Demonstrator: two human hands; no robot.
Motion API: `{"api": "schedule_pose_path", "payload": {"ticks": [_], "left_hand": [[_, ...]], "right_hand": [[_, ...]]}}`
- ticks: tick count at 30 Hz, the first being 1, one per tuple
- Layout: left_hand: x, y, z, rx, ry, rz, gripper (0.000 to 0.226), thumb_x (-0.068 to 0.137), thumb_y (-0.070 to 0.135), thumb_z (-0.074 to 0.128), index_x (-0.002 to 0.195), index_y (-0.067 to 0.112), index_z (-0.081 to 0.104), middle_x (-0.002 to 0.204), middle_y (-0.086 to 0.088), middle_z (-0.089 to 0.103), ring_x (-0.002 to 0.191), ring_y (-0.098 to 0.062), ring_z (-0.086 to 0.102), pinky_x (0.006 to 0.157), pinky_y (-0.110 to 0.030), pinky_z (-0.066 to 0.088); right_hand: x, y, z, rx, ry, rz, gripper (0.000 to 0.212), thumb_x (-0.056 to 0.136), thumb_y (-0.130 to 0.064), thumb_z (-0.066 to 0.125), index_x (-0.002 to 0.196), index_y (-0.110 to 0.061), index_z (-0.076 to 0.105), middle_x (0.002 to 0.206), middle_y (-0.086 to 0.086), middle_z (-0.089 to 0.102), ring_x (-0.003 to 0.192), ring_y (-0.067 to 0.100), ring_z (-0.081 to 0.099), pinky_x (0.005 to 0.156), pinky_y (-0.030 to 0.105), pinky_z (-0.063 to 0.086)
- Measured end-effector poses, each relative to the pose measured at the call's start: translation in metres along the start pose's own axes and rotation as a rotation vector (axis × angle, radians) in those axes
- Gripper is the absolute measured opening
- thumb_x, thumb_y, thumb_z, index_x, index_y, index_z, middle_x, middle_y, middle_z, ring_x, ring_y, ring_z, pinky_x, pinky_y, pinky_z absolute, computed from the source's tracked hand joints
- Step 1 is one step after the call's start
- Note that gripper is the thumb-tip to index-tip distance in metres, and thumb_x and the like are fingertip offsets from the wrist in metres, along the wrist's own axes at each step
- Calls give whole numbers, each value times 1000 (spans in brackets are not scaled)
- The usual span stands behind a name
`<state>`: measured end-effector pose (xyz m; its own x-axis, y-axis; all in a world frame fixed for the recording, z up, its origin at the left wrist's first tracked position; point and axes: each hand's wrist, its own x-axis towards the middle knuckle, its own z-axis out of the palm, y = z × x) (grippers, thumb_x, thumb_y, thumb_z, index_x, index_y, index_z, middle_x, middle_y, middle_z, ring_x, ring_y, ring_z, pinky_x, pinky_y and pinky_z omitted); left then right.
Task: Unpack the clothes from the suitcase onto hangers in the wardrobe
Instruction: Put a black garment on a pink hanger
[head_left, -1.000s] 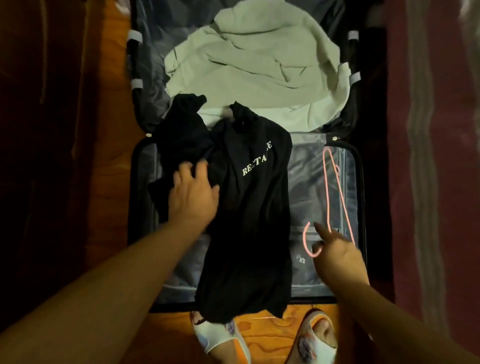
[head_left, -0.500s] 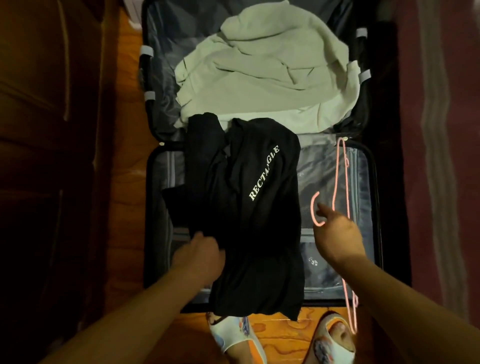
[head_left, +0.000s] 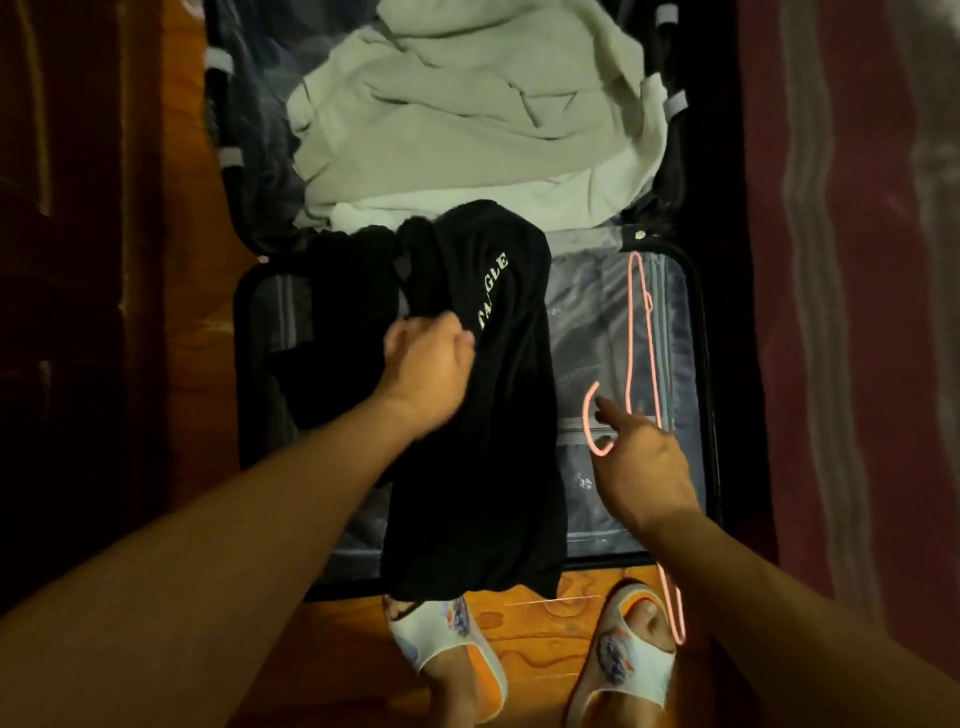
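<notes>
- Gripping a bunched fold of the black printed cotton T-shirt (head_left: 488, 415), your left hand (head_left: 423, 366) works over the open dark hard-shell suitcase (head_left: 698, 415).
- Your right hand (head_left: 641, 475) holds the thin pink wire hanger (head_left: 636, 364), forefinger extended.
- Step in hand, seemingly: readying the shirt; next, feed the hanger through its neck.
</notes>
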<state>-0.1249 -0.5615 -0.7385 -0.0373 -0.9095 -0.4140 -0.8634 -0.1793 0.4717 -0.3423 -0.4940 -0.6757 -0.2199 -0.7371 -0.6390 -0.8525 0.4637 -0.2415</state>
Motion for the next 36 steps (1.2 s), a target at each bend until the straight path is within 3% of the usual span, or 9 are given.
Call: {"api": "schedule_pose_path", "payload": {"ticks": [5, 9, 12, 15, 18, 21, 25, 32, 36], "left_hand": [[-135, 60, -48, 146, -49, 356, 28, 98, 40, 41, 83, 24, 58, 64, 2, 64, 65, -22, 65, 88, -40, 43], [-218, 97, -116, 500, -205, 145, 14, 89, 26, 63, 102, 28, 62, 99, 5, 67, 98, -20, 63, 101, -43, 31], [-258, 125, -182, 771, -153, -8, 8, 91, 19, 59, 98, 22, 60, 90, 1, 69, 92, -23, 66, 111, -53, 28], [-292, 160, -256, 1018, -175, -104, 6, 94, 28, 56, 97, 23, 58, 92, -3, 65, 105, -29, 60, 118, -68, -7], [-324, 197, -316, 1211, -121, -42, 27, 101, 34, 46, 120, 26, 64, 147, -21, 47, 145, -39, 30, 115, -65, -21], [-370, 253, -375, 1077, 11, 155, 28, 101, 31, 49, 126, 29, 61, 166, -21, 13, 155, -35, 4, 118, -61, -19], [-449, 318, -438, 810, 301, 289, 17, 76, 25, 84, 83, 32, 70, 147, -28, 46, 143, -38, 34, 122, -60, 11], [-547, 390, -516, 806, 529, 365, 21, 73, 28, 84, 89, 38, 76, 143, -27, 49, 142, -39, 35, 117, -69, 18], [-569, 377, -526, 819, 593, 213, 17, 79, 29, 79, 92, 40, 76, 148, -24, 45, 147, -37, 28, 119, -67, 1]], "right_hand": [[-63, 3, -53, 141, -9, 30, 53, 94, -13, 56, 144, -31, 51, 134, 5, 63, 117, 28, 61, 98, 35, 51], [-121, 8, -122, 156, -23, -35, 48, 96, -15, 54, 143, -26, 54, 128, 13, 65, 115, 34, 61, 89, 34, 48], [-163, 13, -175, 123, -73, -111, 46, 99, -21, 53, 144, -27, 52, 129, 13, 65, 115, 35, 60, 86, 35, 47], [-205, 12, -236, 93, -135, -180, 52, 96, -17, 55, 146, -29, 50, 134, 11, 63, 120, 32, 59, 89, 32, 46], [-242, -3, -291, 32, -170, -286, 54, 93, -17, 52, 144, -35, 50, 132, 12, 64, 115, 33, 61, 88, 31, 49], [-284, -25, -349, 41, -154, -467, 53, 92, -22, 53, 142, -41, 51, 120, 8, 69, 102, 31, 66, 84, 32, 51], [-354, -75, -430, 182, -109, -775, 54, 94, -33, 64, 145, -34, 49, 119, -4, 65, 67, 5, 51, 76, 27, 49], [-460, -145, -478, 205, 36, -1045, 79, 67, -75, 68, 136, -39, 55, 117, -7, 70, 107, 17, 64, 91, 38, 53], [-470, -156, -464, 100, 200, -1004, 45, 85, -29, 72, 129, -31, 64, 116, 5, 72, 110, 29, 64, 90, 37, 53]]}}
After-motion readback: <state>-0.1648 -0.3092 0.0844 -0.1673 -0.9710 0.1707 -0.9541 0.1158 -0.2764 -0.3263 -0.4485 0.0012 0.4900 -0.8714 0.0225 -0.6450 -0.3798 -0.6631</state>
